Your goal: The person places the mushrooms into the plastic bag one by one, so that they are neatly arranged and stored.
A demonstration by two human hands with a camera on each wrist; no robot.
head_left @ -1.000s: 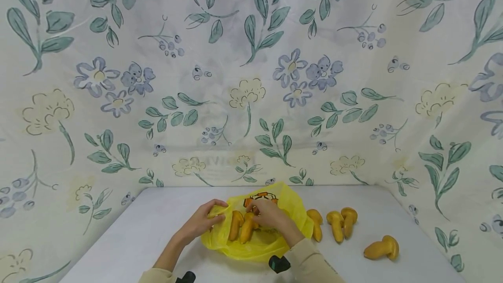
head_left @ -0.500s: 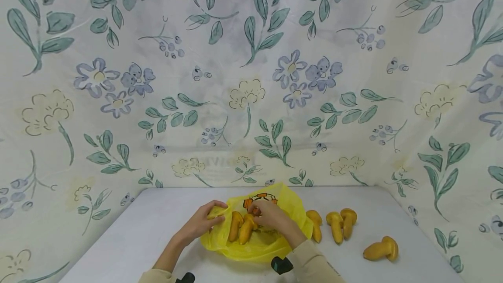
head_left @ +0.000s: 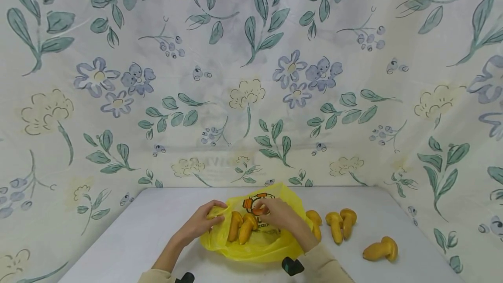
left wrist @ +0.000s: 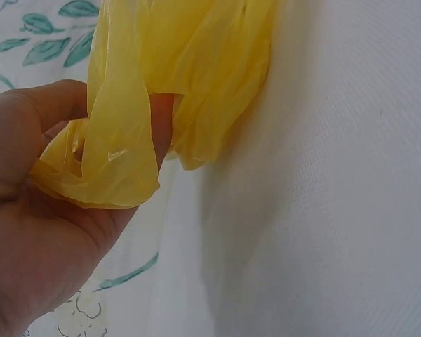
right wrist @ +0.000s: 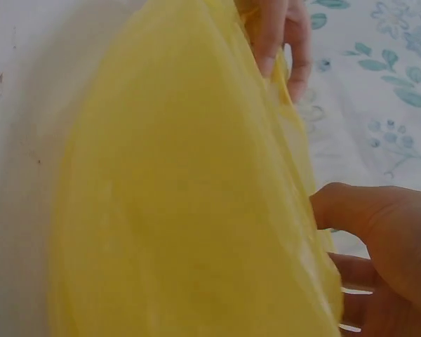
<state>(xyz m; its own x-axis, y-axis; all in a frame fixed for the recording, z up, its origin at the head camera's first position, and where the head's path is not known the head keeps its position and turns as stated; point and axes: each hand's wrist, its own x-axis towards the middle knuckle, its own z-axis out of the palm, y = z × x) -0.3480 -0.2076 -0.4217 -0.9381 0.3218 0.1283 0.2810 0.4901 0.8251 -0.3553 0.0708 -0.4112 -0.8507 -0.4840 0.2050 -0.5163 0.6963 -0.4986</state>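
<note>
A thin yellow bag (head_left: pixel 259 254), limp and likely slippery, sags on the white bench (head_left: pixel 169 202), two mushrooms (head_left: pixel 247 229) inside its mouth. The left hand (head_left: pixel 202 221) grips its edge in bent fingers, a sensible hold for such film; the right hand (head_left: pixel 278 214), fingers loosely parted, appears to hold nothing. Four more mushrooms (head_left: pixel 380 249), smooth, round-capped, probably light and firm, lie alongside, best taken by their thick stems.
</note>
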